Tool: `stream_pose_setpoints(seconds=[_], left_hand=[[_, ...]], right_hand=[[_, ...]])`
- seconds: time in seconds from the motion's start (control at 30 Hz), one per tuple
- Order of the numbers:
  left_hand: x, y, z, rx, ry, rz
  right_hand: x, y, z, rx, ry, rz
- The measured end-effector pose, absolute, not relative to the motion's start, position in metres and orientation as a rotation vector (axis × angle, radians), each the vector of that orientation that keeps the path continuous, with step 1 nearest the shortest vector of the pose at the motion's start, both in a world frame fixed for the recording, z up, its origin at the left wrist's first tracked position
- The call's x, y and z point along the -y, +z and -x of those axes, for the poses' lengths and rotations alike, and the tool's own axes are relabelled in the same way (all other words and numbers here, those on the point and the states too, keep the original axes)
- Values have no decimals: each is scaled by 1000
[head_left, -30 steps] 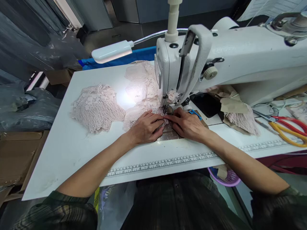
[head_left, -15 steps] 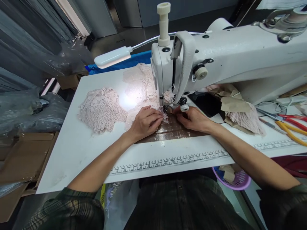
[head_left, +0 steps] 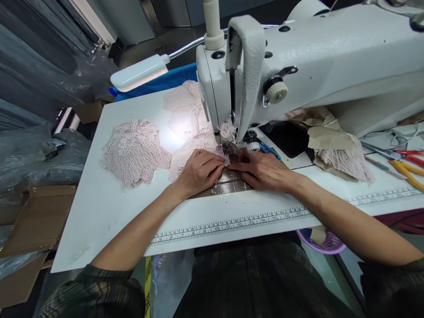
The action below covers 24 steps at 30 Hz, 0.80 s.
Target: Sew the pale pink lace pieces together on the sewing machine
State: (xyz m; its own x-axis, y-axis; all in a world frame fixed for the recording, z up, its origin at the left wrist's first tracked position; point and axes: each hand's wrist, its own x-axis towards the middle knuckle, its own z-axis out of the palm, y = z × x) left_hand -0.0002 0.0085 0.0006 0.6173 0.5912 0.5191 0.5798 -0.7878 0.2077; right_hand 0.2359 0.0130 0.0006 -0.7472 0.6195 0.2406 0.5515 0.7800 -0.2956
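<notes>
Pale pink lace fabric (head_left: 195, 148) lies under the head of a white sewing machine (head_left: 245, 79), its near edge at the presser foot (head_left: 230, 149). My left hand (head_left: 202, 170) is closed, fingertips pinching the lace edge left of the foot. My right hand (head_left: 261, 170) rests palm down on the bed to the right. Its index finger stretches left to the lace edge, with the thumb apart below it. Blue-handled thread snips (head_left: 270, 151) show just behind the right hand, partly hidden by it. A small fabric rose (head_left: 227, 130) hangs on the needle head.
A heap of pink lace (head_left: 135, 152) lies on the left of the white table (head_left: 115, 229). On the right are brown paper with lace (head_left: 334, 145) and yellow-handled pliers (head_left: 407, 172). A lamp (head_left: 139, 73) lights the cloth. A purple basket (head_left: 326, 245) sits below the table edge.
My right hand has come nearer, its index finger now reaching left to the lace edge. The blue snips have come into view behind it. The camera view has shifted slightly closer.
</notes>
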Motion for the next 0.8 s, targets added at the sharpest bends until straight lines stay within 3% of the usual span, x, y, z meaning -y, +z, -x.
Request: stream_pose_setpoints(seconds=[0.37,0.57,0.8], left_hand=[[-7,4,2,-995,735,-2961],[-4,7,2,-943,713,-3005],[0,2,1,-1012,716,-2956]], right_hand=[[-14,-1,-240,2618,390,865],[-20,-2,-240,2426,602,976],[-15,-3,-233,2543,347,1090]])
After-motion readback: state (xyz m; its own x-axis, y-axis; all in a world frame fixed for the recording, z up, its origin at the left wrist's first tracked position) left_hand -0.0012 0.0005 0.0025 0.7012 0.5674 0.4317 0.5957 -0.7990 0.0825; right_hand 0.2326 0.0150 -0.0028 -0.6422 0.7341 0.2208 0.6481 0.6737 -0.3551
